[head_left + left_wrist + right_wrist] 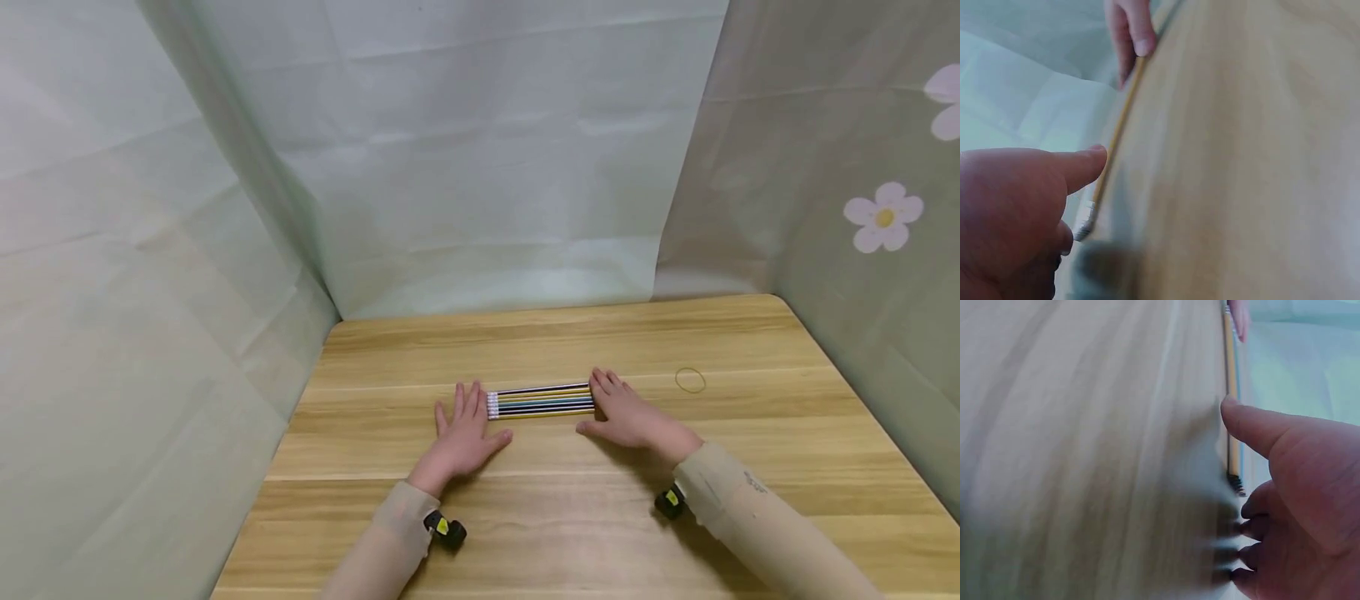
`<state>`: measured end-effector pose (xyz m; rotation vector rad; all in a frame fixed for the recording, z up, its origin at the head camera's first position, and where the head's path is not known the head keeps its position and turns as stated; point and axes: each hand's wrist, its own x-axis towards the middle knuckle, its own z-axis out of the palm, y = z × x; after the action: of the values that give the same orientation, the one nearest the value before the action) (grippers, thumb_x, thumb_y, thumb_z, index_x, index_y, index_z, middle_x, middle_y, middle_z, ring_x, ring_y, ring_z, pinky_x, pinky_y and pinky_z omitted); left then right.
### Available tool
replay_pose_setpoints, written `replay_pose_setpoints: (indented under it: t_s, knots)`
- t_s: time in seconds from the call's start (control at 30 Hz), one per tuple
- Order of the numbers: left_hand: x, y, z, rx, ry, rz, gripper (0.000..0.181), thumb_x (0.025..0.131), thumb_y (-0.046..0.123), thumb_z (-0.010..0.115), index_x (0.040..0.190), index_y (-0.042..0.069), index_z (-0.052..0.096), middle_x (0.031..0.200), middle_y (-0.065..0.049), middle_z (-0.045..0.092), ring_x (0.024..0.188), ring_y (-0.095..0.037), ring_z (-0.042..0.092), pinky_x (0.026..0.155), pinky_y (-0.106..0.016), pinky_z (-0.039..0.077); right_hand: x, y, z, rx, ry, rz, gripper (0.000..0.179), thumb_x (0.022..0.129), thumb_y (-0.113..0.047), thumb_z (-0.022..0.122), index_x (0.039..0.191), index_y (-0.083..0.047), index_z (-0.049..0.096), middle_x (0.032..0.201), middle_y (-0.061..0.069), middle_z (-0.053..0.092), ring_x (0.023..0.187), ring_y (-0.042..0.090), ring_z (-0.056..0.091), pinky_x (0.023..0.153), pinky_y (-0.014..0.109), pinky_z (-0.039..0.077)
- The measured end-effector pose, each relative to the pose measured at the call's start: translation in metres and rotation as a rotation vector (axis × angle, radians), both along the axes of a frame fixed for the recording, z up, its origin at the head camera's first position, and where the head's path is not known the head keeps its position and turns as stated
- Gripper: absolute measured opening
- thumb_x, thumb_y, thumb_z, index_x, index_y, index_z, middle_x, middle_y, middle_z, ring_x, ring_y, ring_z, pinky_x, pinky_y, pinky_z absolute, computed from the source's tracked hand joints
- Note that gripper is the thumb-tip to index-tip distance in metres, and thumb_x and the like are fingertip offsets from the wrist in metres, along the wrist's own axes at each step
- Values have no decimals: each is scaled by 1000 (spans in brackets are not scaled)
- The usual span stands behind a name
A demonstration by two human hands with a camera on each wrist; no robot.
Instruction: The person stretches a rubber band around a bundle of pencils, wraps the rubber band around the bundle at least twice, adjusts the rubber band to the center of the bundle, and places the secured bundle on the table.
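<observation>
Pencils (540, 401) lie side by side on the bench (555, 533), long axis running left to right — white ends (492, 406) leftward. The left hand (461, 437) is at their left end, the right hand (628, 418) at their right — both released and outstretched.

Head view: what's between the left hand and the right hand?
A row of pencils, side by side on the table, white ends toward the left hand, opposite ends at the right hand. Head view shows it.
</observation>
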<state>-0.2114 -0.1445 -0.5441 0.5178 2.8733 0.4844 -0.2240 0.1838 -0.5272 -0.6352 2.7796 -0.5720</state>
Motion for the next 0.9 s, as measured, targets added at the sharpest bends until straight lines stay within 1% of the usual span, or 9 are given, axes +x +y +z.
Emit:
replay_pose_setpoints:
  t_s: [0.13, 0.23, 0.33, 0.43, 0.5, 0.6, 0.67, 0.73, 0.9]
  knots:
    - [-3, 2, 7, 79, 49, -23, 96, 106, 62, 54, 167, -4, 22, 177, -21, 9, 162, -45, -4, 120, -76, -2, -4, -3, 3, -34, 31, -29, 95, 105, -52, 65, 160, 15, 27, 169, 36, 18, 156, 56, 15, 125, 63, 18]
    - [-8, 7, 11, 145, 98, -68, 88, 106, 55, 59, 167, -1, 28, 175, -23, 19, 161, -47, 7, 122, -74, 7, -7, -7, 6, -81, 80, -33, 91, 102, -49, 70, 161, 10, 33, 170, 32, 22, 157, 54, 17, 124, 64, 20]
    - [-12, 14, 13, 173, 125, -130, 82, 106, 50, 63, 166, 3, 33, 173, -22, 26, 160, -46, 15, 122, -73, 14, -10, -13, 5, -116, 135, -7, 88, 100, -47, 75, 162, 4, 38, 169, 29, 29, 156, 51, 24, 123, 64, 25]
    - [-14, 21, 13, 143, 137, -184, 80, 106, 50, 64, 166, 7, 36, 172, -20, 31, 161, -43, 19, 123, -71, 17, -11, -21, 4, -104, 200, 35, 86, 97, -47, 79, 161, -1, 44, 164, 26, 41, 151, 48, 38, 119, 62, 34]
    - [-15, 26, 15, 111, 148, -203, 80, 105, 52, 65, 165, 7, 38, 170, -19, 34, 160, -40, 23, 123, -70, 18, -12, -26, 4, -85, 234, 62, 85, 95, -48, 81, 159, -3, 48, 160, 24, 47, 147, 44, 46, 118, 59, 38]
    - [-20, 32, 17, 49, 170, -216, 83, 102, 54, 69, 164, 6, 40, 166, -18, 40, 156, -38, 32, 123, -66, 22, -14, -31, 4, -55, 267, 100, 85, 92, -50, 83, 156, -3, 52, 156, 20, 52, 144, 39, 49, 118, 55, 40]
    - [-25, 36, 19, -1, 180, -222, 85, 100, 56, 70, 163, 7, 41, 163, -17, 43, 153, -36, 37, 124, -62, 26, -16, -33, 5, -54, 275, 125, 83, 91, -49, 85, 153, -2, 55, 153, 21, 54, 142, 39, 50, 117, 55, 40]
    - [-31, 39, 20, -60, 178, -230, 87, 99, 58, 72, 163, 8, 41, 162, -17, 43, 151, -35, 39, 123, -60, 28, -19, -34, 6, -34, 274, 146, 82, 90, -49, 86, 150, -1, 57, 151, 21, 55, 140, 40, 51, 116, 55, 42]
    - [-43, 47, 25, -153, 163, -264, 88, 94, 61, 76, 158, 8, 46, 154, -15, 50, 144, -34, 46, 117, -58, 39, -33, -39, 11, 30, 232, 186, 76, 88, -51, 87, 141, -1, 64, 139, 20, 61, 130, 40, 58, 109, 55, 48]
